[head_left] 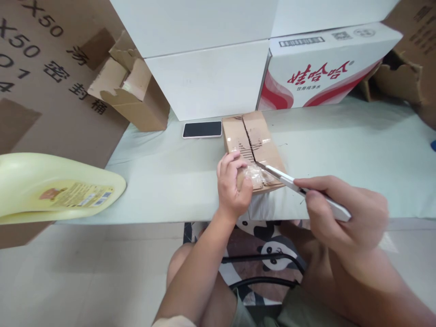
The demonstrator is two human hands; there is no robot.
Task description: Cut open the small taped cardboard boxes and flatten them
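Observation:
A small brown cardboard box [269, 152] lies on the pale green tabletop [163, 177], with a dark slit along its top and clear tape at its near end. My left hand [234, 184] rests on the box's near left part, fingers bent over its top and edge. In my right hand [344, 209] is a white utility knife [288, 178], gripped with its blade out. The blade's tip touches the box at the near end of the slit.
A phone [202, 130] lies left of the box. Behind stand white cartons [207, 81] and a red-and-white carton [316, 72]. An open brown box [146, 100] is at back left. A yellow bottle [61, 188] juts in from the left.

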